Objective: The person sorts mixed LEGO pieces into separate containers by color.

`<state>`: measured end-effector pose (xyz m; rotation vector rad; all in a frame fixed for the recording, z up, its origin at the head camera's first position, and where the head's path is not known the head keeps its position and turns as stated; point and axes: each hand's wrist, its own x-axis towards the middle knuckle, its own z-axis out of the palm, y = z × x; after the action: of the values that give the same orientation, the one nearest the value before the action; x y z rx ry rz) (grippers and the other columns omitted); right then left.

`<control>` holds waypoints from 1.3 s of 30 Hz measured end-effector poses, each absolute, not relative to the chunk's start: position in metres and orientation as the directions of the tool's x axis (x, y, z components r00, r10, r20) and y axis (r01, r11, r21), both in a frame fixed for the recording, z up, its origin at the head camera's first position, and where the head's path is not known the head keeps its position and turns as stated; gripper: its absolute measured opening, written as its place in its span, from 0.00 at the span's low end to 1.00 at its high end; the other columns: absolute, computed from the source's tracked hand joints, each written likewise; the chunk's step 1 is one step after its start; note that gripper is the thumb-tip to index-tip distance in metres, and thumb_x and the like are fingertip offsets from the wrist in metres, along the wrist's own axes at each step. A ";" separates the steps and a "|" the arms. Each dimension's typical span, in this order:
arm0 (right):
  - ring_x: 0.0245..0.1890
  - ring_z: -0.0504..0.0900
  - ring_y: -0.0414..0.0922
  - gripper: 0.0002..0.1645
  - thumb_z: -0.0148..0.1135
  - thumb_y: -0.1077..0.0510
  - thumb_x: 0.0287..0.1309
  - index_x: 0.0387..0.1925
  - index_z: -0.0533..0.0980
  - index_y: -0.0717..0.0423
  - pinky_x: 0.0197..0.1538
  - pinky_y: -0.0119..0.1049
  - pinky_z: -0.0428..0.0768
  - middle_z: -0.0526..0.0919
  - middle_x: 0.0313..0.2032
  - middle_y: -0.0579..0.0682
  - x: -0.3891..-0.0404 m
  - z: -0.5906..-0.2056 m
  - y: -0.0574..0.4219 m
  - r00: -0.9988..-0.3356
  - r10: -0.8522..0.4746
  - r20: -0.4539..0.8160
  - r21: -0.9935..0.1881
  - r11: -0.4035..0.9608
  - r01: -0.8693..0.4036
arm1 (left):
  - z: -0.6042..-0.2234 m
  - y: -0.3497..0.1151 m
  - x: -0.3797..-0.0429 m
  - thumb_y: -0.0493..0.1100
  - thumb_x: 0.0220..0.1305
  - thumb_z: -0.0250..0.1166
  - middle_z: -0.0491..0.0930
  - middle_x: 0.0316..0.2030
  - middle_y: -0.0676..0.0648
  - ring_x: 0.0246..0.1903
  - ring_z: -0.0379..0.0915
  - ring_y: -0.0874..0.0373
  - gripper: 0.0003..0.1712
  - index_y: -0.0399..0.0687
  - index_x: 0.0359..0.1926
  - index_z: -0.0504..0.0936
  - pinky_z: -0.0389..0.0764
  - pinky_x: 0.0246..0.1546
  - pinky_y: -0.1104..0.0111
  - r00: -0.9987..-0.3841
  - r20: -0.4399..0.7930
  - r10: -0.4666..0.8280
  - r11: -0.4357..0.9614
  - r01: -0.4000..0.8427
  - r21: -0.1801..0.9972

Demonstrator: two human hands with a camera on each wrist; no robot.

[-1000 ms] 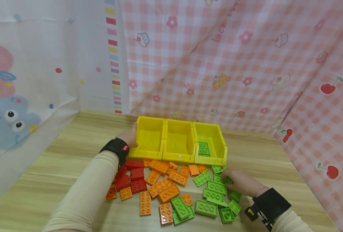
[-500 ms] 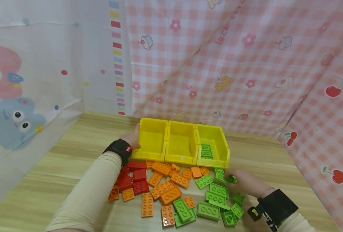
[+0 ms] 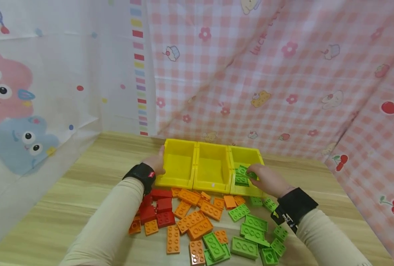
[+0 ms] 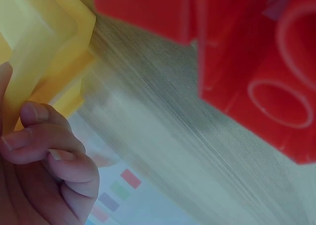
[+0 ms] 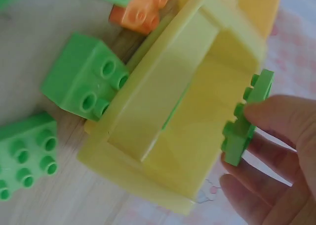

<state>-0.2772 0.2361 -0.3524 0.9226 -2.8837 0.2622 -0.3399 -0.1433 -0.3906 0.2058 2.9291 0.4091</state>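
My left hand [image 3: 155,164] grips the left side wall of a row of three joined yellow bins [image 3: 177,183], fingers curled against it in the left wrist view. Over the right bin [image 3: 245,153], my right hand [image 3: 271,180] pinches a green toy building brick [image 5: 239,136] between thumb and fingers. In the right wrist view the brick is held on edge, studs toward the bin. Below it in the head view, green bricks [image 3: 241,181] lie on that bin's floor, partly covered by hand and brick. The left and middle bins hold no bricks.
Red bricks [image 3: 165,218] lie in front of the left bin, close by my left wrist. Orange bricks [image 3: 200,228] spread across the centre, and green bricks [image 3: 244,247] lie at the right. Behind the bins hangs a pink checked cloth [image 3: 213,81].
My right hand has picked a green brick out of the pile, lifted it and carried it up over the right bin. The left hand stays on the bin; the head view has shifted slightly.
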 end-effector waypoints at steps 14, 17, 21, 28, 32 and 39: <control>0.34 0.78 0.51 0.10 0.60 0.69 0.53 0.39 0.78 0.63 0.40 0.45 0.76 0.79 0.34 0.56 -0.342 -0.372 0.205 -0.915 -0.396 0.079 -0.044 0.916 -0.400 | -0.392 -0.146 -0.338 0.39 0.53 0.67 0.73 0.19 0.44 0.18 0.68 0.52 0.58 0.37 0.72 0.34 0.67 0.21 0.64 -0.974 -0.167 0.151 0.948 0.095 0.303; 0.35 0.79 0.52 0.09 0.62 0.68 0.53 0.38 0.78 0.63 0.40 0.45 0.76 0.80 0.34 0.56 -0.352 -0.380 0.201 -0.926 -0.370 0.068 -0.031 0.927 -0.373 | -0.394 -0.147 -0.338 0.40 0.53 0.67 0.74 0.19 0.44 0.18 0.69 0.52 0.58 0.38 0.72 0.34 0.69 0.22 0.63 -0.975 -0.165 0.149 0.948 0.094 0.303; 0.34 0.78 0.52 0.06 0.60 0.69 0.54 0.36 0.78 0.63 0.39 0.46 0.76 0.78 0.32 0.56 -0.366 -0.396 0.202 -0.934 -0.352 0.070 -0.043 0.934 -0.355 | -0.397 -0.146 -0.340 0.42 0.53 0.68 0.75 0.21 0.44 0.20 0.71 0.51 0.58 0.39 0.72 0.35 0.71 0.25 0.61 -0.977 -0.157 0.142 0.956 0.094 0.279; 0.34 0.78 0.52 0.08 0.55 0.71 0.55 0.37 0.77 0.63 0.41 0.49 0.75 0.80 0.32 0.56 -0.384 -0.423 0.214 -0.936 -0.347 0.051 -0.114 0.929 -0.351 | -0.393 -0.144 -0.340 0.41 0.54 0.67 0.74 0.21 0.44 0.21 0.71 0.50 0.58 0.40 0.72 0.34 0.71 0.25 0.60 -0.976 -0.171 0.131 0.954 0.078 0.288; 0.37 0.79 0.54 0.12 0.54 0.70 0.55 0.41 0.77 0.65 0.43 0.49 0.75 0.81 0.36 0.58 -0.382 -0.425 0.215 -0.934 -0.356 0.013 -0.129 0.926 -0.355 | -0.393 -0.145 -0.341 0.41 0.55 0.66 0.74 0.20 0.45 0.19 0.69 0.52 0.58 0.40 0.72 0.32 0.68 0.22 0.62 -0.974 -0.178 0.142 0.953 0.086 0.290; 0.46 0.76 0.59 0.15 0.53 0.69 0.58 0.47 0.76 0.68 0.49 0.49 0.73 0.76 0.44 0.64 -0.370 -0.422 0.215 -0.910 -0.416 0.000 -0.079 0.907 -0.414 | -0.395 -0.146 -0.342 0.41 0.56 0.65 0.74 0.20 0.45 0.19 0.69 0.52 0.57 0.39 0.72 0.31 0.68 0.22 0.63 -0.971 -0.184 0.153 0.953 0.096 0.288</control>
<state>-0.3699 0.2149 -0.4224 0.6713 -3.0839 0.1223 -0.3419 -0.1456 -0.3947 0.1867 2.9012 0.4128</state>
